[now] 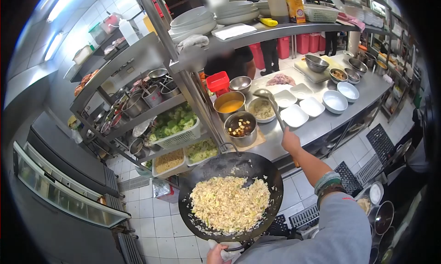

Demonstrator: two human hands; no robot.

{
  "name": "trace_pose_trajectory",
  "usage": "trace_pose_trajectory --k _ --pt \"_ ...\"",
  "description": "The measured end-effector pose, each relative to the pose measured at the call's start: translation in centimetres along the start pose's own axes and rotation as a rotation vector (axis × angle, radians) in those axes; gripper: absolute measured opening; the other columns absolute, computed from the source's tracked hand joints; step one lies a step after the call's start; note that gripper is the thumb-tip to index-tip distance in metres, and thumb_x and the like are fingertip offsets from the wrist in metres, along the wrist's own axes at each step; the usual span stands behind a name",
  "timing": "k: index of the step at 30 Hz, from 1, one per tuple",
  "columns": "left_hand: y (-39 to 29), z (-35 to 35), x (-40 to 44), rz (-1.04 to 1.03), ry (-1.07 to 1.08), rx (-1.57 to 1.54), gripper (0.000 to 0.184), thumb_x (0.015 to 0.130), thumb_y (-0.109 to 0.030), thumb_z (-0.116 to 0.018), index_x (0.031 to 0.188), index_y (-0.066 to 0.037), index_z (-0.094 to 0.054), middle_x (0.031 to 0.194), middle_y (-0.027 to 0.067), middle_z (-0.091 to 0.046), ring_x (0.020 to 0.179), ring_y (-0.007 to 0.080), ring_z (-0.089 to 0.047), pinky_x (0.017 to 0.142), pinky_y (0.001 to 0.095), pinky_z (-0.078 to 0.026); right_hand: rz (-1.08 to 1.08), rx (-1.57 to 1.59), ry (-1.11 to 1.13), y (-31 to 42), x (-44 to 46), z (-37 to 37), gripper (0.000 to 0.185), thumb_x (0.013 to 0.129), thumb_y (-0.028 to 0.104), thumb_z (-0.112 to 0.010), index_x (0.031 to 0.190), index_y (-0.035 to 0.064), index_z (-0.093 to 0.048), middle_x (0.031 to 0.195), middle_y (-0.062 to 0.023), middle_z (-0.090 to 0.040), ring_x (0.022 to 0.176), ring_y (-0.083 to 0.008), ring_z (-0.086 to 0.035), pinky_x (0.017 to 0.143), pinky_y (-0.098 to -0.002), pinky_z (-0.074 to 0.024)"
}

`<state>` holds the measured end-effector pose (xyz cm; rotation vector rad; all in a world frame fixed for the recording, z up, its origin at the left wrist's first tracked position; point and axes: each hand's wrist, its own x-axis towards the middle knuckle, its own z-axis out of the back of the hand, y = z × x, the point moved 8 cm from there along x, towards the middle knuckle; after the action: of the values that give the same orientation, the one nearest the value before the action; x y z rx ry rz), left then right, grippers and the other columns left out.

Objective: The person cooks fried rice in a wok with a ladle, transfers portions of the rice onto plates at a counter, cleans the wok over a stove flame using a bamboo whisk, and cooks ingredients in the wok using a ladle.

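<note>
A large black wok full of fried rice hangs in front of me above the tiled floor. At its near rim my left hand is closed round the wok's handle, with a pale cloth between. My right hand grips a long-handled metal ladle. The ladle's bowl is over the counter, above or beside a metal bowl of pale food; I cannot tell whether they touch. Close by are a pot of orange liquid and a pot of dark liquid with pale cubes.
White square dishes and round bowls stand on the steel counter. Stacked plates fill the shelf above. At left, a rack holds a broccoli basket. A person in dark clothing is behind the counter.
</note>
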<state>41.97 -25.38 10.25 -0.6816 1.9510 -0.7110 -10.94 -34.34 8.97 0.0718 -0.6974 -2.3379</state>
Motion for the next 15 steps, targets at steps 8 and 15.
trace_pose_trajectory --k 8,15 --pt "0.1 1.4 1.1 0.065 -0.083 -0.129 0.030 0.074 -0.003 -0.051 0.102 0.006 -0.057 0.097 0.0140 -0.063 0.087 0.0276 -0.063 0.082 0.0411 -0.050 -0.027 0.328 0.481 4.9 -16.1 13.4 0.035 0.080 0.013 -0.052 0.114 0.0040 -0.046 0.079 -0.0186 -0.058 0.074 -0.0355 -0.060 0.069 -0.0408 -0.0483" --pt "-1.2 2.2 2.6 0.002 0.077 -0.033 0.041 0.072 0.002 -0.049 0.113 0.003 -0.050 0.103 0.0108 -0.059 0.094 0.0238 -0.059 0.082 0.0364 -0.049 0.175 0.031 0.589 4.4 -25.7 5.1 0.033 0.078 0.012 -0.053 0.108 0.0030 -0.046 0.077 -0.0168 -0.059 0.070 -0.0324 -0.060 0.063 -0.0432 -0.0479"
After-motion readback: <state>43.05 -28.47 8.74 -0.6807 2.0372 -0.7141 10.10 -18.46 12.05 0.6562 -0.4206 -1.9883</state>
